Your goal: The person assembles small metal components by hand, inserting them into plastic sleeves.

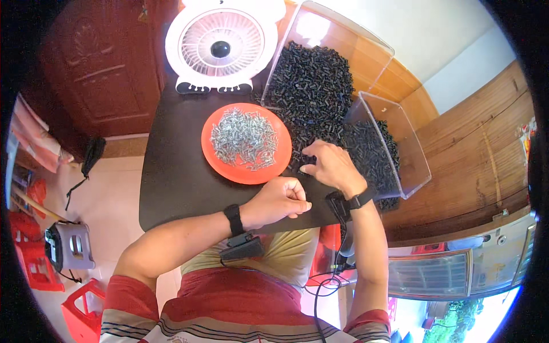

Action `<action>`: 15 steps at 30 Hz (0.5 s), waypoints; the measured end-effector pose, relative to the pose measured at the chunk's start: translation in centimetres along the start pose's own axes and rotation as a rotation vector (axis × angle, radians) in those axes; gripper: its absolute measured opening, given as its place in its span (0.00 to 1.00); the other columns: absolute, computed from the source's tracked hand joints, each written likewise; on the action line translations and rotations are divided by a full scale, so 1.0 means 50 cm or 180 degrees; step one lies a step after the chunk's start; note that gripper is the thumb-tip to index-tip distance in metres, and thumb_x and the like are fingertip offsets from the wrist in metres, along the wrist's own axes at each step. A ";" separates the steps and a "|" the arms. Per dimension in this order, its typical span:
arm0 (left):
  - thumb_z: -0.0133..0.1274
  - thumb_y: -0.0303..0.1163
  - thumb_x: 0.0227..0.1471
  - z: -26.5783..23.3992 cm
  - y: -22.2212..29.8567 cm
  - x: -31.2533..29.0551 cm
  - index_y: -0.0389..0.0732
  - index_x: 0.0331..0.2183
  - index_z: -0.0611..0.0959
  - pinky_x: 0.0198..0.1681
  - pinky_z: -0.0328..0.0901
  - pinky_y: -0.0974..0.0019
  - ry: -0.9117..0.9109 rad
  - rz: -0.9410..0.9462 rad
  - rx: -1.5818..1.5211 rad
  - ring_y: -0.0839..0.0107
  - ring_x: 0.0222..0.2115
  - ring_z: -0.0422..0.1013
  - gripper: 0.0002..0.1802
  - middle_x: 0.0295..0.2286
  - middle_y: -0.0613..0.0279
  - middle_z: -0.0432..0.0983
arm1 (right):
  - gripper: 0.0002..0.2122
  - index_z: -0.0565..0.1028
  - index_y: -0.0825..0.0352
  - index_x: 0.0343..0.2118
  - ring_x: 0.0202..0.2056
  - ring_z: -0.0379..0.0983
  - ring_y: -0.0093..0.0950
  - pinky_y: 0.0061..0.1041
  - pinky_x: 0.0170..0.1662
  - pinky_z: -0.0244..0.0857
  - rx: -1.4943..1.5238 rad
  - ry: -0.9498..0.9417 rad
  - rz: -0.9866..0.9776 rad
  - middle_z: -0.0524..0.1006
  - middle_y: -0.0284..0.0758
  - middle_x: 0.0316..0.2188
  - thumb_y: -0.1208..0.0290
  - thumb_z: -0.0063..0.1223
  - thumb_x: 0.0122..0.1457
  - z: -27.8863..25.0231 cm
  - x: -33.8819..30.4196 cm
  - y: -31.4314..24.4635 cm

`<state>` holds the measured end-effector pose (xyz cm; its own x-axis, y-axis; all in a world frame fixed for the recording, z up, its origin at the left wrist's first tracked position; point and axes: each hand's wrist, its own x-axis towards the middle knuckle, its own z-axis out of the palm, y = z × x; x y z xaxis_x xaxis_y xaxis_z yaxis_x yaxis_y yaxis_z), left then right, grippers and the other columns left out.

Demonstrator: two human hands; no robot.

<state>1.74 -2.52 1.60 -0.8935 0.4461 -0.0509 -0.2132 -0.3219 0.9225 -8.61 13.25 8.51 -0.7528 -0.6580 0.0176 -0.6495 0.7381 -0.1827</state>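
My left hand [280, 201] is closed in a pinch over the near edge of the dark table, just below the red plate [211, 159]. Whatever its fingers hold, if anything, is too small to make out. On the plate lies a heap of small silvery metal pieces [243, 140], like screws or pins. Farther right, my right hand [333, 166] reaches to the near edge of a large pile of short black cylindrical pieces [311, 86]. Its thumb and forefinger are curved and apart, with nothing visible between them. Both wrists wear black bands.
A white and pink fan [222, 48] stands at the table's back left. Clear plastic bins [413, 151] lie among the black pieces at right. A wooden panel [469, 143] borders the right side. Black cables [326, 280] hang near my lap; red stools [83, 311] stand lower left.
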 end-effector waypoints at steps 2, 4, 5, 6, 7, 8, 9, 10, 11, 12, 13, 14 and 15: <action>0.58 0.26 0.51 0.001 0.001 0.001 0.40 0.25 0.74 0.26 0.67 0.76 0.0000 -0.0020 0.0015 0.83 0.23 0.68 0.08 0.23 0.69 0.72 | 0.15 0.78 0.67 0.38 0.36 0.76 0.40 0.36 0.39 0.68 0.0037 0.0045 0.0027 0.78 0.42 0.35 0.70 0.62 0.45 0.015 -0.004 0.007; 0.58 0.26 0.51 0.003 0.004 0.001 0.40 0.25 0.74 0.26 0.67 0.75 0.0001 -0.0034 0.0027 0.83 0.23 0.68 0.08 0.23 0.69 0.72 | 0.14 0.78 0.67 0.38 0.36 0.76 0.41 0.37 0.39 0.68 0.0072 0.0096 0.0055 0.78 0.43 0.34 0.71 0.61 0.46 0.021 -0.010 0.012; 0.58 0.26 0.51 0.001 0.004 0.001 0.40 0.25 0.74 0.27 0.67 0.75 0.0026 -0.0050 0.0035 0.82 0.23 0.69 0.08 0.23 0.68 0.72 | 0.12 0.78 0.68 0.37 0.37 0.75 0.43 0.39 0.40 0.68 0.0052 0.0039 0.0150 0.79 0.44 0.33 0.71 0.58 0.48 0.020 -0.009 0.004; 0.58 0.26 0.51 0.000 0.004 0.000 0.40 0.25 0.74 0.27 0.67 0.75 0.0031 -0.0050 0.0041 0.82 0.23 0.69 0.08 0.23 0.68 0.72 | 0.11 0.78 0.68 0.36 0.37 0.75 0.44 0.41 0.41 0.68 0.0031 -0.0018 0.0245 0.79 0.45 0.32 0.72 0.55 0.50 0.019 -0.008 0.000; 0.58 0.26 0.51 -0.001 0.004 -0.001 0.40 0.25 0.74 0.27 0.67 0.75 0.0047 -0.0040 0.0042 0.82 0.23 0.69 0.08 0.23 0.68 0.73 | 0.11 0.78 0.68 0.36 0.37 0.75 0.44 0.41 0.41 0.68 0.0034 -0.0014 0.0240 0.79 0.45 0.32 0.72 0.55 0.50 0.021 -0.006 -0.002; 0.58 0.26 0.51 -0.001 0.004 -0.001 0.39 0.25 0.74 0.27 0.67 0.75 0.0056 -0.0027 0.0043 0.82 0.23 0.69 0.08 0.23 0.68 0.73 | 0.11 0.78 0.68 0.36 0.37 0.75 0.45 0.41 0.41 0.68 0.0025 -0.0017 0.0222 0.78 0.45 0.31 0.73 0.55 0.49 0.020 -0.006 -0.003; 0.58 0.26 0.51 -0.002 0.004 -0.001 0.39 0.25 0.74 0.27 0.67 0.75 0.0054 -0.0024 0.0046 0.82 0.23 0.69 0.08 0.23 0.68 0.73 | 0.10 0.78 0.68 0.36 0.36 0.75 0.46 0.41 0.41 0.68 0.0016 -0.0020 0.0203 0.78 0.46 0.30 0.74 0.54 0.49 0.020 -0.006 -0.004; 0.58 0.27 0.51 -0.003 0.003 -0.001 0.40 0.26 0.74 0.27 0.67 0.76 0.0022 -0.0030 0.0073 0.82 0.23 0.69 0.09 0.23 0.68 0.73 | 0.10 0.78 0.68 0.36 0.36 0.75 0.46 0.41 0.41 0.68 0.0013 -0.0016 0.0204 0.78 0.46 0.30 0.74 0.54 0.49 0.020 -0.008 -0.002; 0.59 0.29 0.51 -0.004 0.004 -0.001 0.41 0.26 0.74 0.28 0.67 0.77 -0.0005 -0.0036 0.0099 0.83 0.23 0.69 0.09 0.24 0.69 0.74 | 0.10 0.77 0.68 0.36 0.37 0.75 0.46 0.41 0.41 0.68 0.0129 0.0090 0.0224 0.78 0.46 0.31 0.74 0.53 0.50 0.023 -0.011 0.001; 0.59 0.29 0.51 -0.003 0.003 0.000 0.41 0.26 0.74 0.28 0.67 0.77 -0.0005 -0.0033 0.0100 0.83 0.23 0.69 0.09 0.24 0.69 0.74 | 0.10 0.77 0.69 0.37 0.37 0.75 0.45 0.40 0.41 0.68 0.0244 0.0195 0.0245 0.78 0.46 0.32 0.75 0.52 0.51 0.025 -0.015 0.005; 0.58 0.27 0.51 -0.002 0.003 0.001 0.40 0.26 0.74 0.27 0.67 0.76 0.0023 -0.0010 0.0043 0.82 0.23 0.69 0.09 0.23 0.68 0.73 | 0.10 0.77 0.69 0.37 0.37 0.75 0.45 0.40 0.41 0.68 0.0242 0.0196 0.0245 0.78 0.46 0.32 0.75 0.52 0.51 0.026 -0.018 0.009; 0.58 0.26 0.51 0.000 0.002 0.001 0.39 0.25 0.74 0.26 0.67 0.74 0.0055 0.0011 -0.0014 0.81 0.23 0.69 0.08 0.23 0.67 0.73 | 0.10 0.77 0.70 0.37 0.38 0.74 0.45 0.40 0.42 0.67 0.0424 0.0419 0.0121 0.77 0.47 0.33 0.76 0.51 0.52 0.027 -0.022 0.014; 0.58 0.26 0.51 0.000 0.003 0.000 0.39 0.25 0.74 0.26 0.67 0.74 0.0056 0.0011 -0.0016 0.81 0.23 0.69 0.08 0.23 0.67 0.73 | 0.10 0.77 0.71 0.38 0.39 0.74 0.45 0.39 0.42 0.67 0.0606 0.0643 -0.0002 0.76 0.47 0.34 0.76 0.50 0.53 0.027 -0.027 0.020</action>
<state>1.69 -2.55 1.74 -0.9010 0.4303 -0.0545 -0.2121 -0.3276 0.9207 -8.11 14.65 6.98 -0.7710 -0.6012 0.2100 -0.6324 0.6839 -0.3639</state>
